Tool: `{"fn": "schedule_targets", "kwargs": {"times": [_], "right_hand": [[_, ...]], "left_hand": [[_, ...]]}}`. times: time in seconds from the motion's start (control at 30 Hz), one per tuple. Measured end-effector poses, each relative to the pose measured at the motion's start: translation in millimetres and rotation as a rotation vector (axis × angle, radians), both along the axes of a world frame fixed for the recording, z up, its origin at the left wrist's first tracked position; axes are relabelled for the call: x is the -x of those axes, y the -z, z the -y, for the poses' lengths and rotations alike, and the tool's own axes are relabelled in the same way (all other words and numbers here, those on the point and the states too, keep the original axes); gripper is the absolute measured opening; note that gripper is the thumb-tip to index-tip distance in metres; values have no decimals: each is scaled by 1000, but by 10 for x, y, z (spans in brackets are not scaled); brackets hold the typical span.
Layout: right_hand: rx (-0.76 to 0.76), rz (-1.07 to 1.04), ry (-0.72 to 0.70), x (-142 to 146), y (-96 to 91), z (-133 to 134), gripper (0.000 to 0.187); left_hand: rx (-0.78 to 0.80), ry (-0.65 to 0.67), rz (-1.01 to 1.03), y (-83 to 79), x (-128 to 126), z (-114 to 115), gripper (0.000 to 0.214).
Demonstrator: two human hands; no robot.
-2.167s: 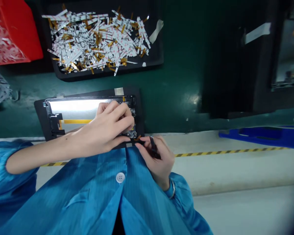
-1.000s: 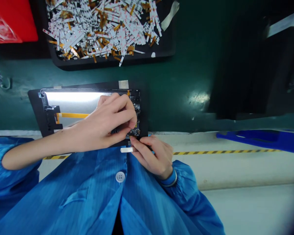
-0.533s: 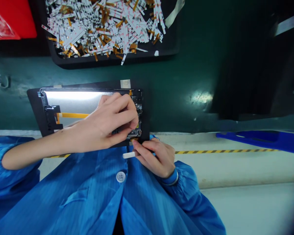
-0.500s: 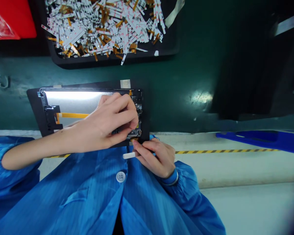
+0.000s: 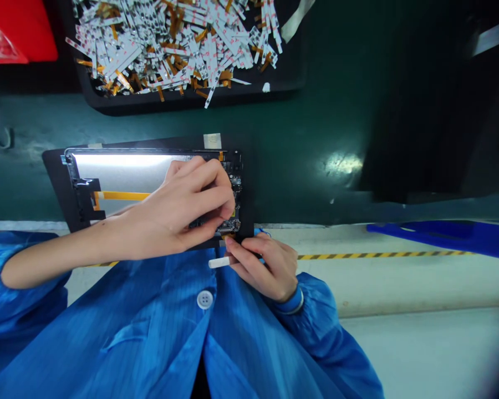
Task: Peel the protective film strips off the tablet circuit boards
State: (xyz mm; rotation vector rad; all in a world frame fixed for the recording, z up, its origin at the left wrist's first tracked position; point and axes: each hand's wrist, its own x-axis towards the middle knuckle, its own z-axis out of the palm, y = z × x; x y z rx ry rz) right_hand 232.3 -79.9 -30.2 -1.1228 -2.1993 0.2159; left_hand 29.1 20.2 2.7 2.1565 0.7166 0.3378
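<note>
Left hand (image 5: 195, 205) covers the opened device (image 5: 125, 173) — grasp unclear; right hand (image 5: 268, 265) grips a half-hidden white-ended tool (image 5: 219, 262).

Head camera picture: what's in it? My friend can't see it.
A left hand reaches over an opened electronic device, while the right hand at its near corner holds a white-ended thing. Beyond lies a black tray of white and orange strips.
</note>
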Motion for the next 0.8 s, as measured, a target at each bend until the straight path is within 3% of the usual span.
{"fn": "schedule_targets", "kwargs": {"times": [0.2, 0.4, 0.8], "right_hand": [[37, 19, -15, 8, -33, 1, 9], [161, 78, 110, 51, -107, 20, 12], [230, -104, 46, 26, 3, -27, 8]], "left_hand": [[-4, -3, -3, 6, -6, -4, 10], [-16, -4, -7, 8, -6, 4, 10], [-30, -5, -8, 24, -2, 4, 11]]}}
